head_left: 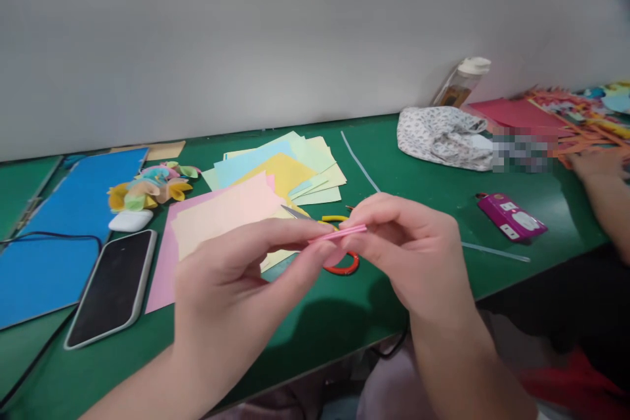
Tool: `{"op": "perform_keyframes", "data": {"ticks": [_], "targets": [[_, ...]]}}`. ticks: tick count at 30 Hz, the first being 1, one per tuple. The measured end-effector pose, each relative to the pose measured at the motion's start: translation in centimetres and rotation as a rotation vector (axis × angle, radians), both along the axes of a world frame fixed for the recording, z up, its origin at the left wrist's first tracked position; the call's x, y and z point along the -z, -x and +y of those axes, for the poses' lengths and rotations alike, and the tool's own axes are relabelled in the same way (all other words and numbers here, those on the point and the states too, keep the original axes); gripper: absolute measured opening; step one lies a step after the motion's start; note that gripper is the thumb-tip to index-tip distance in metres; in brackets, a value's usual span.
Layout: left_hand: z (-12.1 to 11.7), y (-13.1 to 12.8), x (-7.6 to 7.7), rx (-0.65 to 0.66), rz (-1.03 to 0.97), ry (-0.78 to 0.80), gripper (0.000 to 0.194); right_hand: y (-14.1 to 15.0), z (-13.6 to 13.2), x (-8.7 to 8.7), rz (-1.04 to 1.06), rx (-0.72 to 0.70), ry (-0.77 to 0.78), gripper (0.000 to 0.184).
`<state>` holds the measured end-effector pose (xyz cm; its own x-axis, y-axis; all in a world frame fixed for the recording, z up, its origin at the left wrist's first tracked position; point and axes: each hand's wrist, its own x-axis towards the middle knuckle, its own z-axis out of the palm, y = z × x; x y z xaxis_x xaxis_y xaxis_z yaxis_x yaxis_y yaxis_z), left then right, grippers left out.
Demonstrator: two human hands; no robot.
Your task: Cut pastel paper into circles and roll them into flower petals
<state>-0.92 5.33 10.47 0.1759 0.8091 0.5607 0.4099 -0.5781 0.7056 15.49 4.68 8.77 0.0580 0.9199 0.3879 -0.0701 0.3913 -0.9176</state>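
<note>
A small piece of folded pink paper (344, 233) is held up above the table's front part, its edge facing me. My left hand (246, 282) pinches its left end between thumb and fingertips. The right end sits in the thumb-and-finger pinch of my right hand (413, 249). Behind and below the hands lie scissors (350, 267) with red and yellow handles, partly hidden by my fingers. Just past my left hand are sheets of cream and pink paper (221, 210). Farther back is a spread pile of yellow, blue and green sheets (280, 167).
On the left are a phone (112, 289), a white earbud case (130, 220), paper flowers (152, 187) and a blue board (49, 256). Glue sticks (361, 164) lie about the green table (305, 321). Rightward are a purple box (512, 216), patterned cloth (438, 138), a bottle (460, 82) and another person's hand (598, 167).
</note>
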Motion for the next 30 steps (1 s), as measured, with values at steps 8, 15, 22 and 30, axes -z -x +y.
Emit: {"op": "perform_keyframes", "data": {"ticks": [8, 15, 22, 30], "targets": [[0.3, -0.6, 0.1, -0.047, -0.164, 0.191, 0.015, 0.3, 0.5, 0.3, 0.146, -0.037, 0.156, 0.017], [0.4, -0.9, 0.0, -0.034, -0.196, 0.216, 0.013, 0.7, 0.7, 0.0, 0.236, -0.047, 0.181, 0.016], [0.8, -0.8, 0.2, 0.008, -0.175, 0.234, 0.013, 0.8, 1.0, 0.0, 0.219, -0.040, 0.158, 0.011], [0.9, -1.0, 0.2, -0.011, -0.207, 0.224, 0.016, 0.1, 0.8, 0.5, 0.055, 0.064, 0.145, 0.008]]}}
